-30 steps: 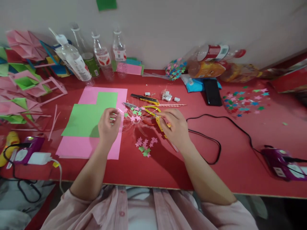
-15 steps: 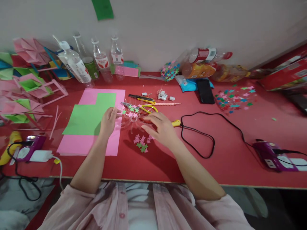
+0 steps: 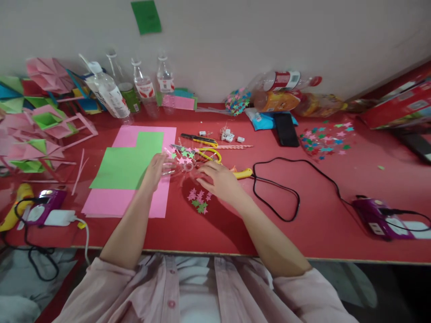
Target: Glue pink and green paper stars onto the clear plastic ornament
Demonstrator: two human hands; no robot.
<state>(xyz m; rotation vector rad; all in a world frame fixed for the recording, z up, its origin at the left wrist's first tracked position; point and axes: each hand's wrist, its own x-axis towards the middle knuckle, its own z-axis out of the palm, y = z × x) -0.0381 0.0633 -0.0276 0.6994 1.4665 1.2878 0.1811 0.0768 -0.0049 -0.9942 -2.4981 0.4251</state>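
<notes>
A clear plastic piece point(image 3: 187, 167) with curled strips, like the cut end of a bottle, stands between my hands. Pink and green paper stars point(image 3: 184, 154) cover its far side. My left hand point(image 3: 155, 169) is closed on its left edge, over the corner of the green sheet. On the other side my right hand point(image 3: 218, 178) reaches in with thumb and fingers apart, at the strips; whether it touches one I cannot make out. Just in front lies a small cluster of loose pink and green stars point(image 3: 200, 200). Yellow-handled scissors point(image 3: 212, 154) lie behind the plastic piece.
Green paper point(image 3: 116, 168) overlies pink sheets point(image 3: 124, 204). Behind are a utility knife point(image 3: 202, 140) and small white pieces point(image 3: 229, 135). A yellow glue gun point(image 3: 244, 173) trails a black cord point(image 3: 296, 197). Bottles point(image 3: 144, 87), a phone point(image 3: 286, 129) and star-covered plastic point(image 3: 326, 139) stand farther back.
My right hand has shifted slightly left, closer to the strips. The left hand stays at the plastic piece's edge. The view has tilted a little.
</notes>
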